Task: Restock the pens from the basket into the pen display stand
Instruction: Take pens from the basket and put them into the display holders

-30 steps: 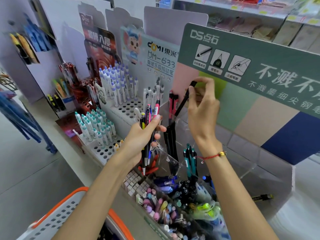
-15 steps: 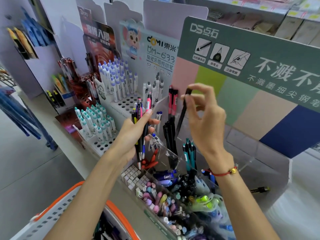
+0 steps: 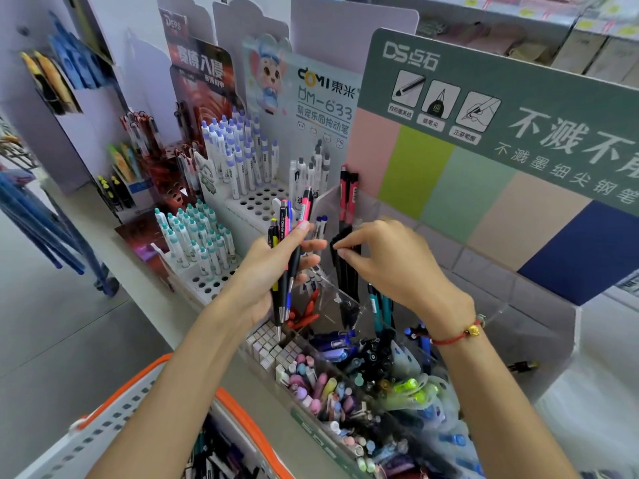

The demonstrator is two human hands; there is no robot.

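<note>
My left hand (image 3: 276, 267) grips a bundle of several pens (image 3: 288, 236), black, yellow, blue and pink, held upright beside the clear acrylic display stand (image 3: 539, 305). My right hand (image 3: 390, 261) pinches the top of a black pen (image 3: 340, 261) that stands lowered into a back compartment among other black pens. Red-and-black pens (image 3: 347, 195) stand just behind it. The orange-rimmed white basket (image 3: 114, 406) sits at the bottom left with more pens inside.
White holed stands hold rows of purple-capped pens (image 3: 242, 157) and teal-capped pens (image 3: 197, 236) to the left. The stand's front compartments hold mixed pens and erasers (image 3: 345, 385). A green printed header board (image 3: 518, 108) rises behind. The shelf edge runs diagonally at the left.
My right hand has come down from head height, lowering the black pen into the back compartment. My left hand with its bundle stayed nearly still.
</note>
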